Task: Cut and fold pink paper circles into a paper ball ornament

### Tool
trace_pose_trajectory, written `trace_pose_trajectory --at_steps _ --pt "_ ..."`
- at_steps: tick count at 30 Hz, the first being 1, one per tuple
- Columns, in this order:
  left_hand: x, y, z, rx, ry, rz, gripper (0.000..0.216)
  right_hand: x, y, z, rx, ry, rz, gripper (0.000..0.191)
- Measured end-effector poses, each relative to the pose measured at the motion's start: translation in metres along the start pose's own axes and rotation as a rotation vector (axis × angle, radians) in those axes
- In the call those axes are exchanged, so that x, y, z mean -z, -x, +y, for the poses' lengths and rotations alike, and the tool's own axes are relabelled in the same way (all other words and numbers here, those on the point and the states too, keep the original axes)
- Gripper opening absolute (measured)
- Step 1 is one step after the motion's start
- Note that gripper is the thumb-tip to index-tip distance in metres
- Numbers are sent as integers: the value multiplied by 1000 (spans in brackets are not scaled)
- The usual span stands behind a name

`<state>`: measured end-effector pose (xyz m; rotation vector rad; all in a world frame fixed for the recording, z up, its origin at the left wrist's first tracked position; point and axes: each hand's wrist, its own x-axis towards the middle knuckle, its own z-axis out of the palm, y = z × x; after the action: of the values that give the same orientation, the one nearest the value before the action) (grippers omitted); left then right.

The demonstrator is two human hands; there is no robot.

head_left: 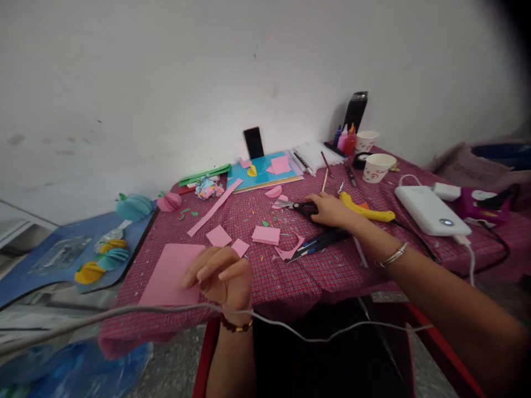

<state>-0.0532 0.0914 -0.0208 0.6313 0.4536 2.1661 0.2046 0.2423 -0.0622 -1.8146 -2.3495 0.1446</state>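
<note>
My right hand closes over the black handles of a pair of scissors lying on the checked cloth, blades pointing left. My left hand is loosely curled, fingers apart and nothing visible in them, over the right edge of a large pink sheet of paper. Small pink squares lie beyond that hand. A folded pink piece and a curved pink offcut are between my hands. Near the blade tips are pink rounded pieces.
A yellow glue gun, white power bank and paper cups stand right. A phone leans on the wall behind a blue folder. Paper fruits sit left. A white cable crosses in front of me.
</note>
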Motion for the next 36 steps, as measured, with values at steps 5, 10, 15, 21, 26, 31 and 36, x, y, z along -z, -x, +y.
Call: trace_pose_trajectory --at_steps 5,10,15,21,26,31,36 --pt "-5 1 -1 81 170 8 9 3 0 3 28 -46 22 49" --pt "-20 -7 5 409 342 -33 13 26 6 -1 60 -200 203 51" --pt "-31 -13 11 649 219 162 6 47 57 -45 250 -1006 158 59" --pt "-45 -6 7 495 42 223 12 21 121 -114 421 -1626 -108 68" --pt "-51 -1 -2 418 -18 165 17 4 131 -141 401 -1750 -78 66" --pt "-55 5 -8 426 -79 124 18 2 134 -150 323 -1859 -49 69" --pt "-62 8 -10 403 -89 147 25 3 137 -149 307 -1876 3 64"
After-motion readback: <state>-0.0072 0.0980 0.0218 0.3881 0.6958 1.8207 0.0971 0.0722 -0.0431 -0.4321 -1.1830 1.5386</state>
